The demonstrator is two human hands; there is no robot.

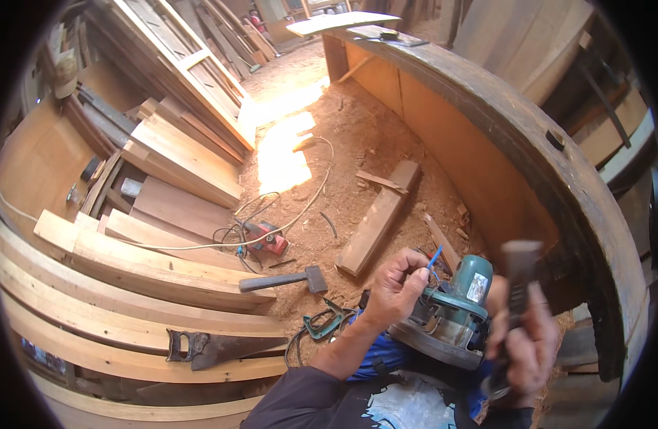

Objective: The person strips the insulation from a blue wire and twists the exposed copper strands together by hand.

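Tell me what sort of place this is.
Most likely a woodworking shop: cut timber is piled along the left, a handsaw lies on pale boards, and a green power tool is in front of the person.

Handsaw (225,349) across pale planks (129,354), grey hammer (284,279) near a red power tool (269,239) on the sawdust-strewn floor (364,132)

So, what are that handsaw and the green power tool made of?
Handsaw: blade likely steel, from its thin, dull, dark sheet. Green power tool: upper housing probably plastic, smooth and evenly coloured; lower part looks like bare, greyish metal.
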